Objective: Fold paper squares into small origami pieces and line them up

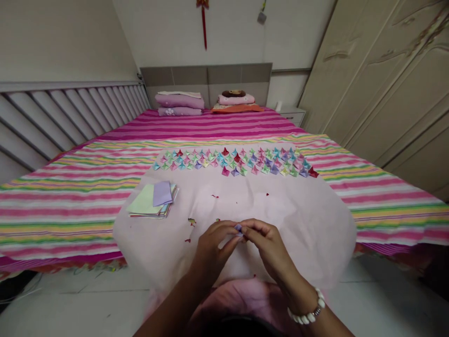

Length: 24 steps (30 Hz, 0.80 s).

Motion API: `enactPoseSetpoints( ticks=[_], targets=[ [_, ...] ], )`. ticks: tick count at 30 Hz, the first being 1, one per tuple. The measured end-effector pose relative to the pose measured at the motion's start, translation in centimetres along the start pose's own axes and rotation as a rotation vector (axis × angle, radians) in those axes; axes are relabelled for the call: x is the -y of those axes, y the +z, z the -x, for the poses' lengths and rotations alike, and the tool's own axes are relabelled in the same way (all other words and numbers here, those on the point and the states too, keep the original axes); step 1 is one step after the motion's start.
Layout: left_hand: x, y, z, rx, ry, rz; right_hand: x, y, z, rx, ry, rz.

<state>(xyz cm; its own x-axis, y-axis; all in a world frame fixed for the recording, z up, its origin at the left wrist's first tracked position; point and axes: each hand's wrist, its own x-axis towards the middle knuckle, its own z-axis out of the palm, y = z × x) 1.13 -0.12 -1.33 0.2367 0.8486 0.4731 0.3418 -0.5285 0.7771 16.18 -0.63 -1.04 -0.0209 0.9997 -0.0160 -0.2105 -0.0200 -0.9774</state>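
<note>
Between my fingertips is a small folded piece of purple paper (pixel 239 229), partly covered by the fingers. My left hand (pixel 216 242) pinches it from the left, thumb below and forefinger above. My right hand (pixel 267 241) pinches the same paper from the right; a white beaded bracelet circles that wrist. Both hands are low over the near part of a pale pink cloth (pixel 298 210). Left of them lies a stack of coloured paper sheets (pixel 143 200), a light green one near the top and a smaller purple sheet (pixel 162 193) upon it.
Several rows of small folded paper pieces (pixel 237 158) in many colours line the cloth's far side. Torn holes (pixel 191 222) mark the cloth. Beneath is a bed with a striped sheet (pixel 63 201). A slatted rail (pixel 70 112) stands left, a wardrobe (pixel 382 84) right.
</note>
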Motion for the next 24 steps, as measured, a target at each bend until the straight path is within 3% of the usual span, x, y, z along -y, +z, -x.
enactPoseSetpoints(
  ticks=[6, 14, 19, 24],
  targets=[
    [-0.6, -0.3, -0.1, -0.102, -0.232, 0.167, 0.0, 0.1, 0.2, 0.078, 0.058, -0.087],
    [-0.2, 0.4, -0.8, -0.154, -0.509, 0.547, -0.6, 0.3, 0.0, 0.065, 0.077, -0.041],
    [-0.5, 0.2, -1.3, -0.062, -0.552, 0.495, -0.7, 0.5, 0.1, 0.031, 0.057, -0.005],
    [-0.5, 0.3, -1.2, -0.049, -0.538, 0.533, -1.1, 0.7, 0.1, 0.077, 0.055, 0.072]
  ],
)
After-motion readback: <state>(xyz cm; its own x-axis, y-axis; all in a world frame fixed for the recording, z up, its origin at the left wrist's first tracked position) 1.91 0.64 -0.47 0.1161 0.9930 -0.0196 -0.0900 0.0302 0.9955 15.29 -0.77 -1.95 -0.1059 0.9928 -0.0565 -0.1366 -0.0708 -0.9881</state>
